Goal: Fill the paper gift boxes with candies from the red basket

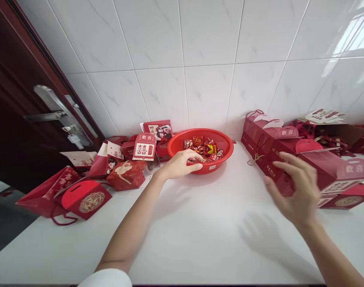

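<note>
My left hand (182, 164) is at the near left rim of a red plastic basket (204, 170), its fingers apart and reaching over the edge. Inside the basket lie many wrapped candies (211, 149) in red, gold and yellow. No candy shows in my left fingers, though the fingertips partly overlap the candies. My right hand (297, 191) hovers above the table on the right, slightly blurred, fingers spread and holding nothing. Behind it stands a row of dark red gift boxes (268, 139) with rounded handle tops; I cannot tell whether the fingers touch them.
On the left sit several red gift boxes (92, 199), a patterned box with a bow (126, 175) and a red card (158, 130). An open carton (349, 133) with red ribbons is at the far right. White tiles (208, 91) back the white table (200, 239); a dark door (17, 79) borders the left.
</note>
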`<state>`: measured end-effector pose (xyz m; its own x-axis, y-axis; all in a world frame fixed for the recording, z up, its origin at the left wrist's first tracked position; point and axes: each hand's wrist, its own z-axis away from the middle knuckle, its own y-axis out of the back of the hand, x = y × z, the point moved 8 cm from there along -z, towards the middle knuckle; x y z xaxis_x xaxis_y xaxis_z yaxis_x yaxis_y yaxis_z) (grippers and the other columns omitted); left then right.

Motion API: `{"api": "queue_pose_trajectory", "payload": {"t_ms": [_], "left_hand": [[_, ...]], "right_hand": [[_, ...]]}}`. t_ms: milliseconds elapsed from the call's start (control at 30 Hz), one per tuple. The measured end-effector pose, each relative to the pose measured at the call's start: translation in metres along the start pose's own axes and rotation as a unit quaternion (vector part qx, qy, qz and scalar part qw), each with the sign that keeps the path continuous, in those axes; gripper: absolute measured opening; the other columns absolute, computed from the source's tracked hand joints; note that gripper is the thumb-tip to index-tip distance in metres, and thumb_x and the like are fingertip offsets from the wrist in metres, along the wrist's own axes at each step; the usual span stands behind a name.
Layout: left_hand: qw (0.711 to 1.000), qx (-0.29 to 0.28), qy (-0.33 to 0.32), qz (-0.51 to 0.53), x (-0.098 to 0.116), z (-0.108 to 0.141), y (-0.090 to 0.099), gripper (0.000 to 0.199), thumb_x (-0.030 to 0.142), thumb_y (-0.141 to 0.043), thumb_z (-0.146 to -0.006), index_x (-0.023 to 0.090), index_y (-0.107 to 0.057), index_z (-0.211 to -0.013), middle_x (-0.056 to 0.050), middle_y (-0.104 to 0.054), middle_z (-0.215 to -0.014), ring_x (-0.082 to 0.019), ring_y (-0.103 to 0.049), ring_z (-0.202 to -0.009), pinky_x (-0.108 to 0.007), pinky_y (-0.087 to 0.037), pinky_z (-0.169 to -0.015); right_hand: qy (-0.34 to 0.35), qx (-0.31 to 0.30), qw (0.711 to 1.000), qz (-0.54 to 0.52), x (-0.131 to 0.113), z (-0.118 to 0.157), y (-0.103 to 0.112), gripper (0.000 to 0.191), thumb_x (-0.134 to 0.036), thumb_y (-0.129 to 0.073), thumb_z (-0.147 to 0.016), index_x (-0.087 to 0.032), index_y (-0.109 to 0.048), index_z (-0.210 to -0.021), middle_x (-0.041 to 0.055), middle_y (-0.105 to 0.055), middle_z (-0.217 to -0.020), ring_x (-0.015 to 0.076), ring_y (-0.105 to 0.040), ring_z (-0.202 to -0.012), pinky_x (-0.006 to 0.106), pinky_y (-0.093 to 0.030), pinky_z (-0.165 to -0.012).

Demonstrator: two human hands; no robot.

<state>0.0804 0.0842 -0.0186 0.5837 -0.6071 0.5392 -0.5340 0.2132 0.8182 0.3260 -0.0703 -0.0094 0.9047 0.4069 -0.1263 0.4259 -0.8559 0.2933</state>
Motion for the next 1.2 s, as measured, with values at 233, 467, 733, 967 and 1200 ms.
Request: {"api": "queue_pose_trajectory", "payload": {"t_ms": [233, 467, 733, 967, 1200], "left_hand": [[0.958, 0.258, 0.072, -0.106, -0.047, 0.006, 0.066, 0.048, 0.031, -0.060, -0.085, 0.019, -0.056, -0.131, -0.012, -0.052, -0.141, -0.027, -0.046, -0.136, -0.042, -0.034, -0.118], [0.845, 0.336, 0.387, -0.154, -0.141, 0.021, 0.110, 0.107, 0.033, -0.086, -0.062, 0.019, -0.028, -0.151, -0.030, -0.018, -0.159, -0.054, -0.023, -0.145, -0.069, -0.031, -0.109], [0.877, 0.356, 0.293, -0.133, -0.127, 0.042, 0.139, 0.103, 0.030, -0.083, -0.063, 0.023, -0.029, -0.152, -0.021, -0.045, -0.144, -0.044, -0.045, -0.135, -0.058, -0.041, -0.110], [0.976, 0.211, -0.008, 0.053, -0.031, 0.049, 0.124, 0.081, 0.050, -0.077, -0.071, 0.029, -0.034, -0.137, -0.010, -0.048, -0.146, -0.032, -0.051, -0.131, -0.043, -0.048, -0.105], [0.997, 0.002, -0.064, 0.048, 0.033, 0.028, 0.029, 0.060, 0.048, -0.087, -0.061, 0.025, -0.047, -0.100, -0.011, -0.052, -0.140, -0.033, -0.049, -0.132, -0.046, -0.046, -0.103]], "right_hand": [[0.081, -0.192, 0.971, -0.117, -0.054, 0.051, -0.079, 0.030, -0.024, -0.060, -0.089, -0.021, -0.055, -0.119, 0.0170, -0.061, -0.130, 0.0314, -0.059, -0.119, 0.055, -0.045, -0.101], [0.074, -0.237, 0.958, -0.142, -0.059, 0.070, -0.092, 0.029, -0.024, -0.056, -0.091, -0.022, -0.054, -0.119, 0.0163, -0.062, -0.127, 0.0311, -0.061, -0.117, 0.056, -0.048, -0.098], [0.037, -0.232, 0.962, -0.138, -0.044, 0.074, -0.096, 0.034, -0.026, -0.058, -0.091, -0.024, -0.053, -0.125, 0.0130, -0.063, -0.126, 0.0305, -0.062, -0.117, 0.052, -0.052, -0.096], [-0.053, -0.234, 0.948, -0.211, -0.037, 0.038, -0.107, 0.042, -0.031, -0.053, -0.097, -0.028, -0.043, -0.139, 0.0122, -0.061, -0.130, 0.0267, -0.062, -0.118, 0.042, -0.056, -0.093], [-0.168, -0.268, 0.897, -0.310, -0.034, -0.041, -0.114, 0.038, -0.046, -0.048, -0.099, -0.026, -0.053, -0.131, 0.0096, -0.063, -0.129, 0.0235, -0.066, -0.106, 0.036, -0.056, -0.084]]}}
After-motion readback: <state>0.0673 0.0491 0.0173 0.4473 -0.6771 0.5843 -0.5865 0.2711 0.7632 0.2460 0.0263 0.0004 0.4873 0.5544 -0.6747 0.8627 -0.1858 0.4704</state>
